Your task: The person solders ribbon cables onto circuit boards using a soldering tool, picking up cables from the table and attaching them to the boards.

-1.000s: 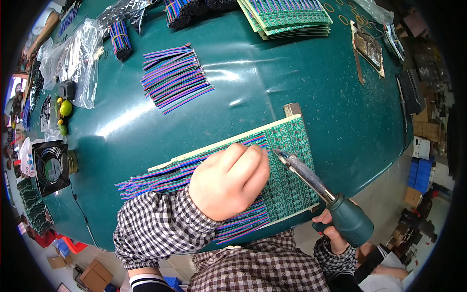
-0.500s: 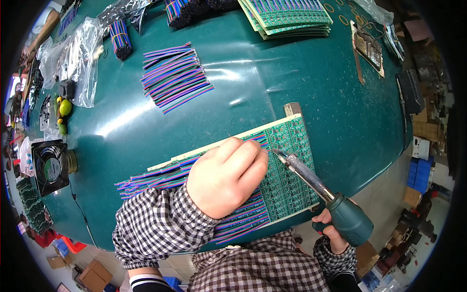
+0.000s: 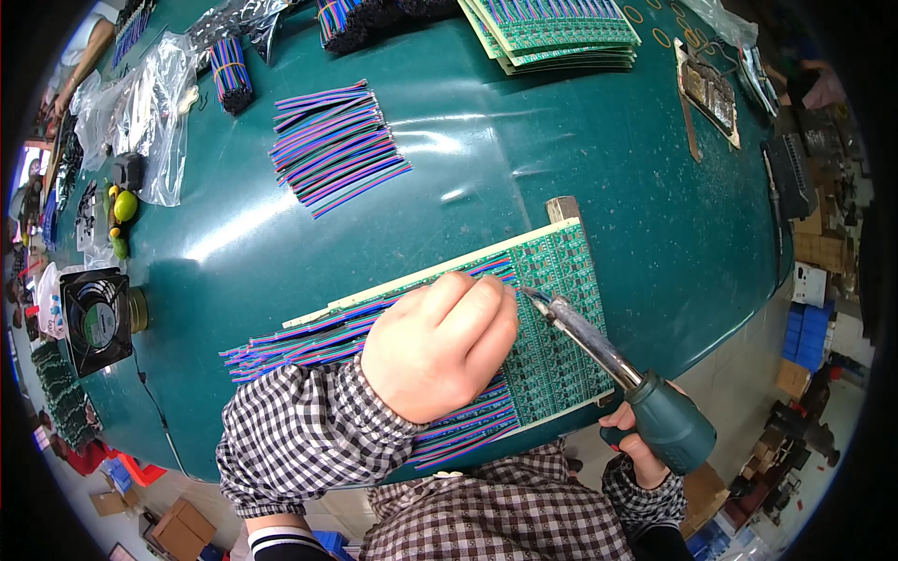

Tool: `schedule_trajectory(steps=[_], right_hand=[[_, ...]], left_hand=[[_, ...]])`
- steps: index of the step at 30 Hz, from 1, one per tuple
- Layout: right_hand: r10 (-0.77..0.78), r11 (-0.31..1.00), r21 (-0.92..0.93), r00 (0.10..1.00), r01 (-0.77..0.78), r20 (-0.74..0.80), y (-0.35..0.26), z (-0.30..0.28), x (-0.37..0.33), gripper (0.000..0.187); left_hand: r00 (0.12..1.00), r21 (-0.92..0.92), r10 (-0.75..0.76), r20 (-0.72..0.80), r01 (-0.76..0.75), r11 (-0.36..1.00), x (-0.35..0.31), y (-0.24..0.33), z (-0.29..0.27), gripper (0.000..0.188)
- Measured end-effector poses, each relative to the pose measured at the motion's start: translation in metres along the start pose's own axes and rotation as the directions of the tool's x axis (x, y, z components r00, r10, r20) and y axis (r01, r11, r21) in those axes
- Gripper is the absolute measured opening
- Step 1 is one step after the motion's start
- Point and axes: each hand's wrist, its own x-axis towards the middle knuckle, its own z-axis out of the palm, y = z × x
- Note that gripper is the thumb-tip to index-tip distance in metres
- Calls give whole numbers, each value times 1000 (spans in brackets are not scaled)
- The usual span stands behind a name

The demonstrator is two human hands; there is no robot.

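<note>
My left hand is closed over the green circuit board panel, fingers curled together on the striped ribbon wires at its upper part. Its fingertips are mostly hidden, and so is the exact wire between them. Rows of blue, red, green and black ribbon wires run from the board out to the left under this hand. My right hand is wrapped round the dark green body of a soldering gun. The gun's thin tip points up-left at the board, right beside my left fingertips.
Loose ribbon wires lie in a row beyond the board. Bundled wires and a stack of wired boards are at the back. A small fan stands at left; a worn metal tray lies far right. A wooden block touches the board's far edge.
My left hand has shifted slightly down and right, its fingers lower over the wires. The soldering gun stays almost in place.
</note>
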Motion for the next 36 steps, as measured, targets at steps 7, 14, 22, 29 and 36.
schedule_trajectory(steps=[7, 14, 22, 29, 36], right_hand=[[-2, 1000, 29, 999, 4, -50, -1, 2, -2, 42], [-31, 1000, 1, 998, 31, -58, -5, 5, 1, 44], [-3, 1000, -20, 999, 3, -36, -4, 1, -1, 42], [31, 1000, 4, 999, -30, -34, -2, 1, -3, 42], [2, 1000, -1, 1000, -2, -18, 0, -1, -2, 40]], left_hand=[[1000, 12, 3, 12, -3, 1000, 0, 1, -1, 37], [1000, 41, 11, 23, -12, 999, -1, 3, -2, 36], [999, 96, 37, -23, -34, 995, -2, 4, 2, 35], [998, 90, 22, -60, -16, 996, -4, 5, 4, 37], [997, 142, 46, -64, -36, 989, -4, 7, 4, 36]])
